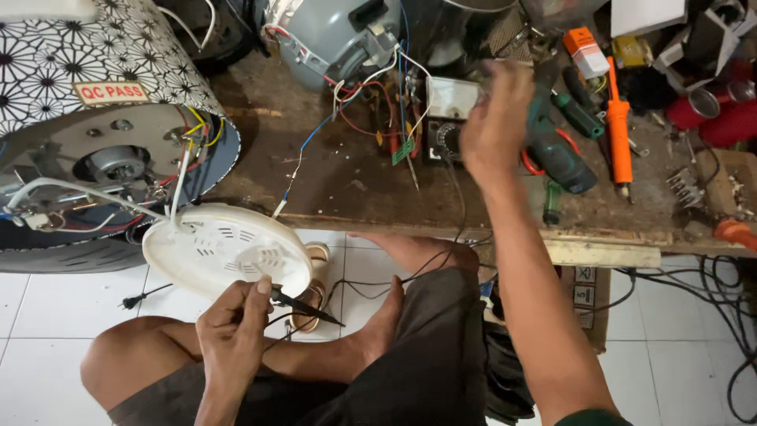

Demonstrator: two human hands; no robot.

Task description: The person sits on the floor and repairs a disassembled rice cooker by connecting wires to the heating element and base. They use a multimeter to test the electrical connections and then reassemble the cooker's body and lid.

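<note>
Fingers (251,296) of left hand (233,331) pinched black probe (303,304), lower left, beside white round cover (225,248). Right hand (497,118) blurred over multimeter (448,118), upper centre; grip unclear.

One view only: head cam, worn by the person, looking steeply down and fwd. Near edge shows their own knees and a bare foot on white floor tiles (47,347); far edge shows the cluttered wooden workbench (347,181). Close range, arms' reach, w/ both forearms entering from the near side. Bench fills the far half, floor the near half. No 2nd view, so nothing shared.
</note>
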